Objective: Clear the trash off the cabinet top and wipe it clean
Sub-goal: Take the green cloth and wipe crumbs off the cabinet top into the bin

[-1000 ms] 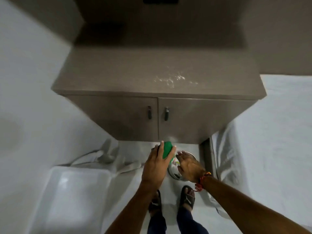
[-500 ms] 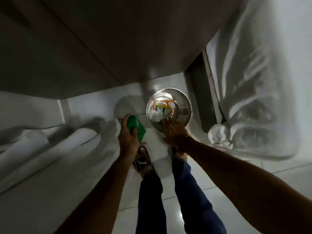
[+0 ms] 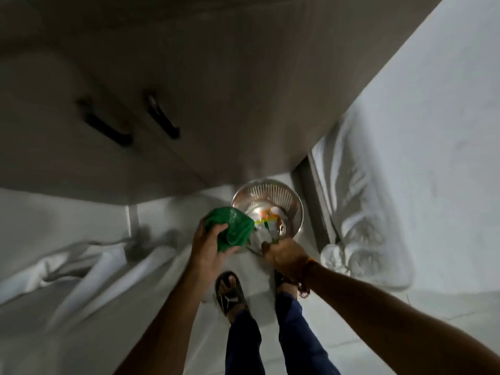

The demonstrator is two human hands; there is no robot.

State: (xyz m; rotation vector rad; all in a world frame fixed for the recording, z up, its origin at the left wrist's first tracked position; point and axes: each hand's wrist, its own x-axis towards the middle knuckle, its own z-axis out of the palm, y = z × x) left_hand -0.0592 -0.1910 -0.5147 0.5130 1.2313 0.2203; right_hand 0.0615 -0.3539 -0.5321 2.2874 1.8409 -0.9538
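Observation:
My left hand [image 3: 207,247] is shut on a crumpled green cloth [image 3: 232,228] and holds it just left of a round metal trash bin [image 3: 270,192] on the floor. Inside the bin lie orange, white and green wrappers [image 3: 267,216]. My right hand [image 3: 286,255] is closed at the bin's near rim, and a white and green wrapper reaches its fingertips. The cabinet [image 3: 216,104] looms above with two dark door handles [image 3: 162,117]. Its top is out of view.
White sheeting [image 3: 405,158] hangs in folds to the right of the bin, and more [image 3: 89,266] lies bunched at the left. My feet in dark sandals [image 3: 230,293] stand on the white tiled floor just behind the bin.
The view has dropped from the cabinet top to its doors and the floor. My left hand has brought the green cloth closer to the bin. My right hand stays at the rim.

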